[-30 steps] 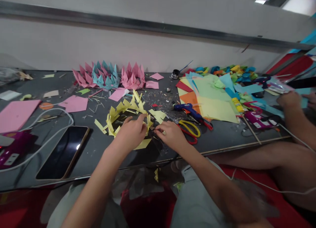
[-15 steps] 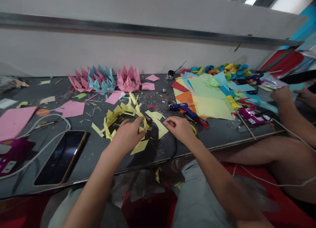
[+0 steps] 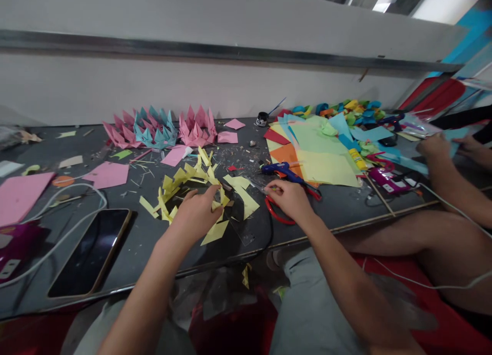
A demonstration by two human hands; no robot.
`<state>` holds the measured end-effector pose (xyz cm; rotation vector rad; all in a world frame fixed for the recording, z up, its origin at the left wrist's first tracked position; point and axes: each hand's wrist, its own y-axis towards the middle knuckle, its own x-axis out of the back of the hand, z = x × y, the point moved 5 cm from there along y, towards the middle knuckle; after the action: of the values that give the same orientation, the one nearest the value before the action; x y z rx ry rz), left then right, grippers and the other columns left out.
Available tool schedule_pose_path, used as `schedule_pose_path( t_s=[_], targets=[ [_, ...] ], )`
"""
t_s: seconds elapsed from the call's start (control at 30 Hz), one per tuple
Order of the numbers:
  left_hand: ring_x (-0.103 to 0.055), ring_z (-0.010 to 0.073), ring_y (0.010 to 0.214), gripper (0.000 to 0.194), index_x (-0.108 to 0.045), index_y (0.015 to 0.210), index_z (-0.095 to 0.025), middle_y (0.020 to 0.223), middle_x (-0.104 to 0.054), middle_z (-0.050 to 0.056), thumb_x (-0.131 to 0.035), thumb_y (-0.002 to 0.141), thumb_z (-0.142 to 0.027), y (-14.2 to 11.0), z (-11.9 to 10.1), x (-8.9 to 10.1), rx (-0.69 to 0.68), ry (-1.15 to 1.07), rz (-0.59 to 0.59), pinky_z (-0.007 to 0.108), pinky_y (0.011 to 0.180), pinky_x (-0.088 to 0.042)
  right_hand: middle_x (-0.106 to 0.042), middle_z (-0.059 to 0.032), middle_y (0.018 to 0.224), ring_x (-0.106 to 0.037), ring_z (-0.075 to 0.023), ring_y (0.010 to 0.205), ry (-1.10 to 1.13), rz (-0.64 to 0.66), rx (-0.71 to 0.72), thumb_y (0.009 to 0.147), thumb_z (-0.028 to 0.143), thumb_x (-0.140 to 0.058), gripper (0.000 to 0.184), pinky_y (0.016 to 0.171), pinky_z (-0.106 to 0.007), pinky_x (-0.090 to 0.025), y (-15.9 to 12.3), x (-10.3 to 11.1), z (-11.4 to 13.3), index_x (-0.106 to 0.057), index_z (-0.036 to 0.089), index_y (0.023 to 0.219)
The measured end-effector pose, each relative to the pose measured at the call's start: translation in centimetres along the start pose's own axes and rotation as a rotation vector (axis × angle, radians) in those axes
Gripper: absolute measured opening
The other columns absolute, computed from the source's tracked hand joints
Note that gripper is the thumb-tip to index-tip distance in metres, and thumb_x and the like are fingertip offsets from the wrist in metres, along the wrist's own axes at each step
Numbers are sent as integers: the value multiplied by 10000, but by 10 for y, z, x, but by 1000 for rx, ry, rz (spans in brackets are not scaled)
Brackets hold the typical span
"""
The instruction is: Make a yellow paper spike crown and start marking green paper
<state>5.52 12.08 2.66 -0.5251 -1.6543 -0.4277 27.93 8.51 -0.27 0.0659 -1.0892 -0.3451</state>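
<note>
Right hand [image 3: 288, 198] now at the scissors [image 3: 275, 217], thumb and fingertips drawn together over the handles; whether it grips them or only touches, cannot tell. A second ago this hand was close by the right side of the yellow paper ring [image 3: 179, 176]; half a second ago it was already clear of it, above the scissors. Red handle loop shows below the fingers now, where half a second back only a bit of yellow handle was seen.

Left hand [image 3: 198, 211] unchanged in its hold: forefinger and thumb pinch the ring's right side, yellow paper between them. Ring lies on the dark surface [image 3: 142, 242], same spot, between the phone [image 3: 90, 252] and the scissors.

Curved yellow strip [image 3: 248, 202], partly covered by the right hand a second ago, lies fully exposed between ring and scissors. Glue gun [image 3: 284, 170] keeps its place just beyond the right hand. Behind the ring, pink paper crown [image 3: 198, 126] and blue paper crown [image 3: 156, 132] stand as before. Whole view slightly shifted.
</note>
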Motion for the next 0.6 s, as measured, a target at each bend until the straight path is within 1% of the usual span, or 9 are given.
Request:
schedule_pose_path(
  t_s=[0.07,0.13,0.2,0.27,0.3,0.33,0.4,0.47,0.6],
  targets=[
    [-635,252,813,453,-425,1250,-96,684,-686,53,-432,819,-238,0,0,0,2,-8,8,376,888,-398,-632,-9,654,-557,-137,601,-47,-99,-131,777,403,-516,246,581,-212,-369,0,24,-35,-671,217,820],
    [-636,251,806,453,-423,1251,-96,677,-686,55,-422,821,-240,-1,1,0,-3,-15,12,381,888,-399,-657,-69,740,-578,-177,675,-126,-242,-324,790,358,-479,284,620,-249,-385,-11,57,-81,-658,169,905],
    [-636,257,805,452,-427,1247,-92,693,-689,66,-422,821,-244,-1,0,1,-16,-15,7,389,883,-401,-653,-174,849,-578,-253,782,-231,-382,-533,785,294,-451,344,665,-321,-383,-33,88,-128,-627,86,995],
    [-637,261,806,447,-436,1239,-91,699,-689,75,-429,817,-241,-1,0,1,-23,-15,1,396,879,-403,-616,-253,990,-539,-321,923,-314,-459,-682,742,264,-494,474,700,-376,-365,-58,109,-168,-535,23,1149],
    [-638,263,807,445,-440,1235,-90,688,-687,75,-433,816,-239,-1,0,1,-25,-16,1,398,878,-404,-604,-271,1019,-521,-341,957,-335,-454,-735,718,260,-522,486,697,-388,-361,-68,115,-184,-546,23,1142],
    [-639,265,805,443,-443,1233,-87,669,-683,73,-435,816,-236,-1,0,1,-25,-20,0,400,878,-403,-603,-283,1006,-522,-355,944,-348,-437,-787,705,264,-538,459,670,-399,-360,-78,117,-199,-582,31,1099],
    [-641,269,796,444,-444,1233,-81,642,-677,69,-437,817,-236,-2,0,1,-29,-32,-3,405,882,-397,-638,-246,883,-559,-337,798,-336,-368,-851,706,284,-544,340,587,-390,-358,-90,116,-220,-659,100,968],
    [-642,268,786,448,-439,1239,-79,637,-676,66,-436,820,-238,-2,0,2,-31,-45,-4,405,887,-393,-651,-203,810,-563,-298,685,-320,-318,-876,719,274,-526,261,544,-370,-351,-96,113,-231,-687,157,888],
    [-641,254,776,446,-435,1243,-94,668,-683,64,-421,826,-252,-2,1,3,-31,-66,-10,393,874,-400,-655,-184,774,-561,-279,652,-329,-300,-890,722,249,-509,282,532,-354,-349,-99,110,-239,-694,158,915]
  ],
)
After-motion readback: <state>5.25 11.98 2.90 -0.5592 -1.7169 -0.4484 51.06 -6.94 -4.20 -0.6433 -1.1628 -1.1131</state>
